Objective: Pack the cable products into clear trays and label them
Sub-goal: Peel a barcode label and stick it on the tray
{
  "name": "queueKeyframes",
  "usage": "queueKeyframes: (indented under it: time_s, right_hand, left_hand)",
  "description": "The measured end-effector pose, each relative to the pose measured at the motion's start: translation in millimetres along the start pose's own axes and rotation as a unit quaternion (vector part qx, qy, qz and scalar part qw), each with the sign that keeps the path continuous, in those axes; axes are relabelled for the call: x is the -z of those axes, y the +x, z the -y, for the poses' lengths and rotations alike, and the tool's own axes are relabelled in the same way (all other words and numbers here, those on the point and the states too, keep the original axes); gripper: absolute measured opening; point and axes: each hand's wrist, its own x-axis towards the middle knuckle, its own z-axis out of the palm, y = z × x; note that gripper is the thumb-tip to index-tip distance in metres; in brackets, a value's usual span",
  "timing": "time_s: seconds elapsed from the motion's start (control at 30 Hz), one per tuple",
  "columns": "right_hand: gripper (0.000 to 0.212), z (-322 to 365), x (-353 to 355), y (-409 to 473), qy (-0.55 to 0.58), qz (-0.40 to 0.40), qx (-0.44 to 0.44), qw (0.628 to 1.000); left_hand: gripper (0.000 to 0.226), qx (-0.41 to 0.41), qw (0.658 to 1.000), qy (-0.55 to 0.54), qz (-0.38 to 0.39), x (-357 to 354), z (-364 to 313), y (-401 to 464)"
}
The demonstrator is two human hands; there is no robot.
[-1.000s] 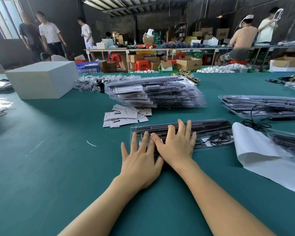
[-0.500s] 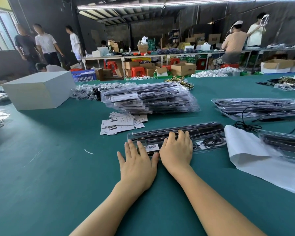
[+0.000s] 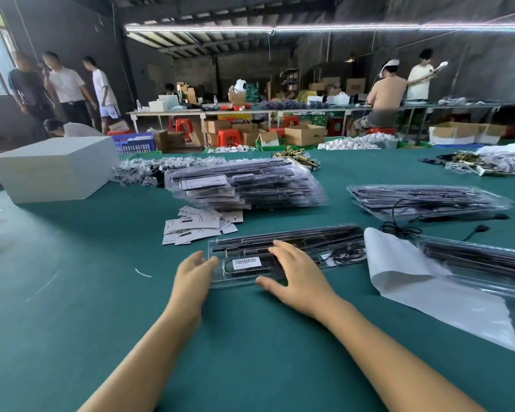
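A long clear tray (image 3: pixel 333 237) with black cable parts inside lies on the green table (image 3: pixel 72 292) in front of me. A white barcode label (image 3: pixel 244 262) sits on its left part. My left hand (image 3: pixel 191 276) touches the tray's left end with its fingers straight. Spread over the tray's middle is my right hand (image 3: pixel 299 272), fingers resting on top and thumb along the near edge. A coiled black cable (image 3: pixel 348 253) shows in the tray's right end.
A stack of packed trays (image 3: pixel 244 182) stands behind, with loose label cards (image 3: pixel 197 226) in front of it. Further trays (image 3: pixel 428 200) and a white sheet (image 3: pixel 414 278) lie at right, a white box (image 3: pixel 51 171) at far left. People work at tables beyond.
Both hands slid apart off the label: the left hand moved to the tray's left end and the right hand shifted right over its middle. The barcode label is now uncovered.
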Motion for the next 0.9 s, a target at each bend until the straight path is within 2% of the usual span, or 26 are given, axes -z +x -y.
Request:
queueKeyframes:
  time_s: [0.03, 0.1, 0.17, 0.23, 0.3, 0.43, 0.53, 0.67, 0.7, 0.73, 0.8, 0.83, 0.9]
  right_hand:
    - [0.082, 1, -2, -1, -0.042, 0.005, 0.017, 0.999]
    - [0.089, 5, -3, -2, -0.09, -0.012, 0.026, 0.996]
    - [0.083, 8, -1, -5, -0.106, -0.074, 0.031, 0.991]
    - [0.065, 7, 2, -8, -0.133, -0.187, 0.041, 0.972]
    - [0.045, 6, 8, -7, -0.111, -0.3, 0.045, 0.946]
    - [0.041, 6, 27, -3, -0.04, -0.38, 0.049, 0.923]
    - [0.029, 12, 55, 0, 0.04, -0.426, 0.069, 0.901]
    - [0.016, 26, 101, 1, 0.194, -0.484, 0.032, 0.853]
    - [0.01, 28, 110, 0, 0.26, -0.496, 0.014, 0.828]
    - [0.003, 30, 120, 1, 0.356, -0.504, -0.007, 0.787]
    - [0.007, 26, 135, 4, 0.571, -0.488, -0.064, 0.657]
    - [0.007, 21, 139, 6, 0.659, -0.449, -0.096, 0.596]
    - [0.012, 10, 136, 9, 0.781, -0.342, -0.159, 0.498]
  left_hand:
    - [0.018, 0.033, 0.995, -0.091, 0.0, 4, -3, 2]
    - [0.009, 0.082, 0.962, -0.259, 0.02, 10, -10, 4]
    - [0.007, 0.121, 0.919, -0.374, 0.044, 12, -19, 1]
    - [0.01, 0.126, 0.89, -0.433, 0.068, 13, -26, -4]
    - [0.014, 0.114, 0.877, -0.451, 0.12, 10, -30, -9]
    - [0.026, 0.112, 0.846, -0.469, 0.228, 3, -31, -17]
    - [0.035, 0.137, 0.861, -0.421, 0.251, -4, -21, -19]
    - [0.048, 0.164, 0.886, -0.372, 0.221, -9, -7, -16]
    - [0.051, 0.168, 0.89, -0.37, 0.209, -9, -5, -14]
    - [0.053, 0.171, 0.893, -0.367, 0.198, -10, -4, -13]
    - [0.057, 0.172, 0.9, -0.357, 0.183, -10, -3, -10]
    - [0.058, 0.167, 0.902, -0.353, 0.185, -11, -2, -9]
    - [0.055, 0.145, 0.909, -0.335, 0.202, -14, 0, -10]
